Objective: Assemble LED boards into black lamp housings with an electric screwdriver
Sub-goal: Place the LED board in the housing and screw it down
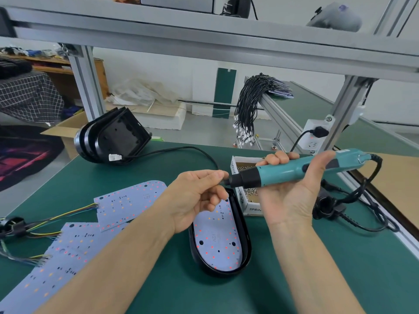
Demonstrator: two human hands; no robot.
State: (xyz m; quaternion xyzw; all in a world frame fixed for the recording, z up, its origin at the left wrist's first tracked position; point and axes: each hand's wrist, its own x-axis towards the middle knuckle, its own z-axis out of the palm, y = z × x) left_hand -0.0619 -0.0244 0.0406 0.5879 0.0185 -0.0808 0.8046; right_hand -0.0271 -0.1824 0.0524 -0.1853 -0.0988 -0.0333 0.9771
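Observation:
A black lamp housing (246,250) lies on the green mat with a white LED board (215,241) seated inside it. Above it, my right hand (292,191) grips a teal electric screwdriver (292,169), held level with its black tip pointing left. My left hand (195,198) pinches its fingertips at that tip; any screw there is hidden by the fingers. Loose LED boards (129,202) with coloured wires lie to the left.
A white box of screws (242,164) sits behind the housing. Stacked black housings (113,137) stand at the back left. The screwdriver's black cable (353,200) coils at the right by the mat edge. An aluminium frame (204,41) crosses overhead; a wall socket (315,137) is at right.

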